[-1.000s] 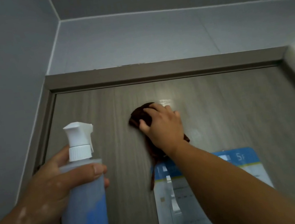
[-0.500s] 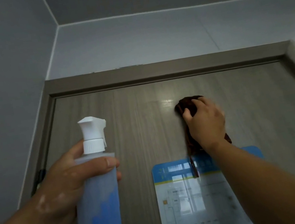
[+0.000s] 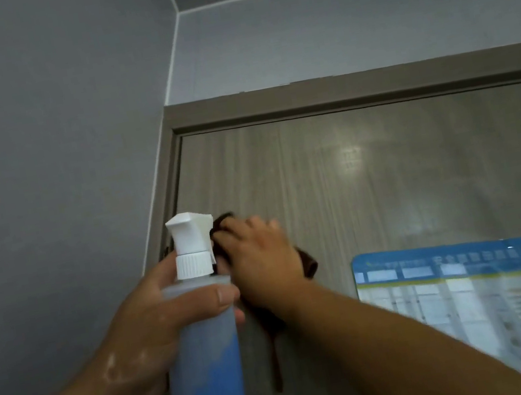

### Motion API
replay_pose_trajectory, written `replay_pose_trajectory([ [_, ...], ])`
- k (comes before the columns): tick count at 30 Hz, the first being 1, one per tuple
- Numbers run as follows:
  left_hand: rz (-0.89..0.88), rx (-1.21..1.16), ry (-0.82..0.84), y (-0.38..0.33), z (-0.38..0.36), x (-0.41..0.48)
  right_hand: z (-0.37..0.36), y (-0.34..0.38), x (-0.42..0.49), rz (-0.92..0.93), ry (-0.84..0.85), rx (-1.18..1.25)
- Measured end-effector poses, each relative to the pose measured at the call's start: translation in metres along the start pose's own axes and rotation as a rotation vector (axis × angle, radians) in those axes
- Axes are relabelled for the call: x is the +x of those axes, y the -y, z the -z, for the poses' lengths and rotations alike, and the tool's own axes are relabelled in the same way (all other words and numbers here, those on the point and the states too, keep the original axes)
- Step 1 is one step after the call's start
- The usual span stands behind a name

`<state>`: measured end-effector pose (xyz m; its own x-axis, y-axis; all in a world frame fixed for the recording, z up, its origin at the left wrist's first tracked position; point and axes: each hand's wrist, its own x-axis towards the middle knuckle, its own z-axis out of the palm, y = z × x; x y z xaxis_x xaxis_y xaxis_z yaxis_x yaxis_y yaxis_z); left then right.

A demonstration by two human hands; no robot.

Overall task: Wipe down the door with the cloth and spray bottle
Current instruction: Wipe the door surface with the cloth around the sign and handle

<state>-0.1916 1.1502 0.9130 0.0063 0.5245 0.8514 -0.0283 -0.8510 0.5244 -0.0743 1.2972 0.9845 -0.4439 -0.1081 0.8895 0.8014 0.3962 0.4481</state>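
A translucent plastic spray bottle point(image 3: 205, 363), cylindrical and partly filled with blue liquid, is held upright in the left hand point(image 3: 151, 328). The fingers are wrapped round its shoulder and the thumb is laid across the front. The bottle is topped by a white trigger head point(image 3: 190, 234) with a ribbed collar, and no label can be seen on it.

A dark brown cloth point(image 3: 309, 265), soft and bunched, is pressed against the door point(image 3: 387, 175) by the right hand point(image 3: 263, 263), just behind the bottle's head and near the door's left edge. The fingers are curled over the bundle, though their tips are blurred. A narrow strip of the cloth is left hanging below the wrist.

The door is faced with a grey-brown wood-grain laminate, smooth enough for a pale glare to be reflected. It is set in a plain, flat frame point(image 3: 337, 89) of a similar tone, and matt grey walls point(image 3: 32, 133) are seen around it.

A glossy notice point(image 3: 478, 298) with rounded corners and a blue header is fixed to the door at the right. A white character like a 5 or S is printed at the header's end; the rest cannot be read.
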Motion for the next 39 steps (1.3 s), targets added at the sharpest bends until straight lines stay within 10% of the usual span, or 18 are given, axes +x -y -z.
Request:
replay_pose_trajectory([
  [8, 0.040, -0.041, -0.002, 0.008, 0.004, -0.021, 0.003, 0.052, -0.077, 0.312, 0.154, 0.211],
  [24, 0.089, 0.007, 0.047, 0.004, 0.002, -0.043, 0.041, -0.101, 0.001, -0.400, -0.156, -0.194],
  [39, 0.180, 0.017, -0.036, 0.032, 0.017, -0.113, -0.020, 0.088, -0.213, 0.427, 0.162, 0.058],
])
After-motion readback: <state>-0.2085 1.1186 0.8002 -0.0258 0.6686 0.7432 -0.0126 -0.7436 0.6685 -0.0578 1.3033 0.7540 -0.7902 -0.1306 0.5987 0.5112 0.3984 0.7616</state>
